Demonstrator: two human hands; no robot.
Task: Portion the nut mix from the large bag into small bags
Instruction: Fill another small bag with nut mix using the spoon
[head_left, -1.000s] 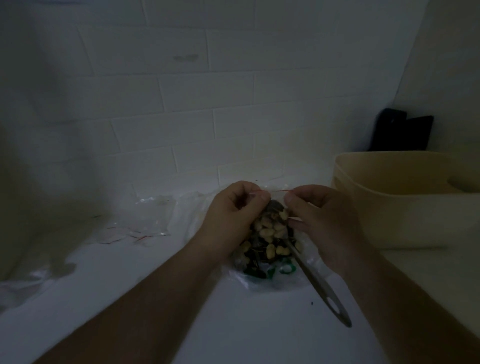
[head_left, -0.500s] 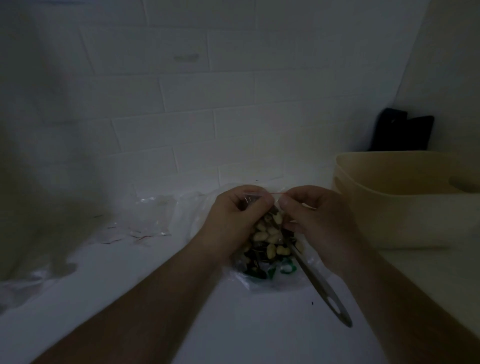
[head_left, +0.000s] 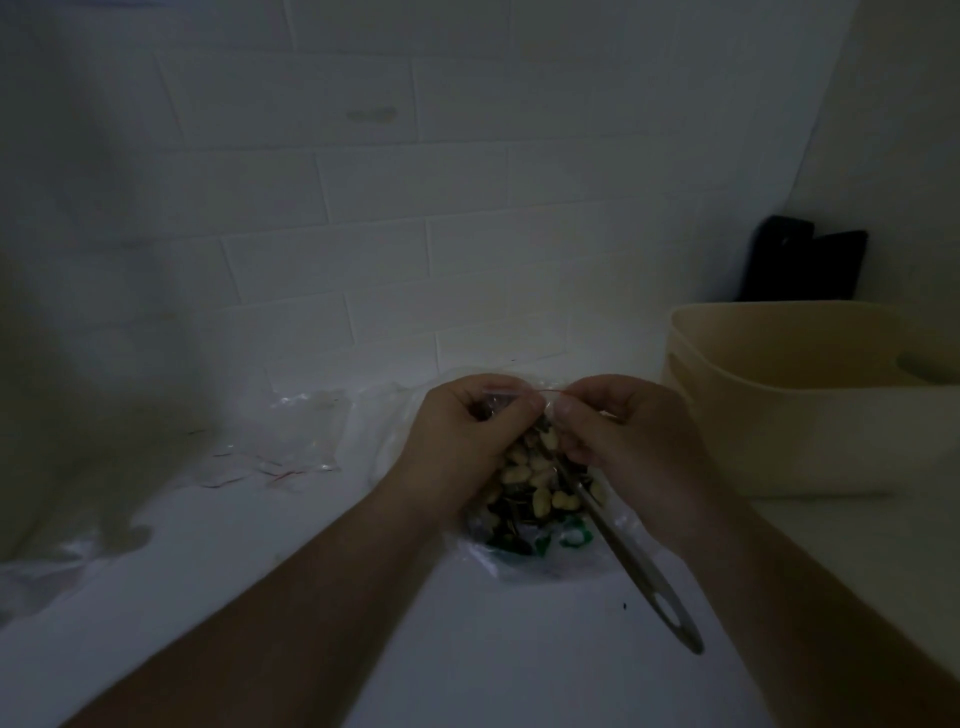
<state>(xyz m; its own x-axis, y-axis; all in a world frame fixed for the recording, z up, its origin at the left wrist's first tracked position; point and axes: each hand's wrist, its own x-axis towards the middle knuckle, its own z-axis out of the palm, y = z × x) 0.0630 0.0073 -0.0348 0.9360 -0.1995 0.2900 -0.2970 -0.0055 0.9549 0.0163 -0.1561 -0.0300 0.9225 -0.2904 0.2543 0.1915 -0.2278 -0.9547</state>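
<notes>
Both hands have drawn closer since a second ago: left hand (head_left: 470, 441) and right hand (head_left: 621, 441) pinch the red-lined top of the small bag (head_left: 535, 467) of nut mix, above the large bag (head_left: 540, 551). No writing is readable.

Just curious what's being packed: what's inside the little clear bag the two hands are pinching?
Pale nuts and dark bits fill the small bag. The left hand and right hand cover its sides, hiding the rest.

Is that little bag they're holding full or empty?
Filled: nuts show through the small bag below its red strip, which the left hand and right hand pinch.
</notes>
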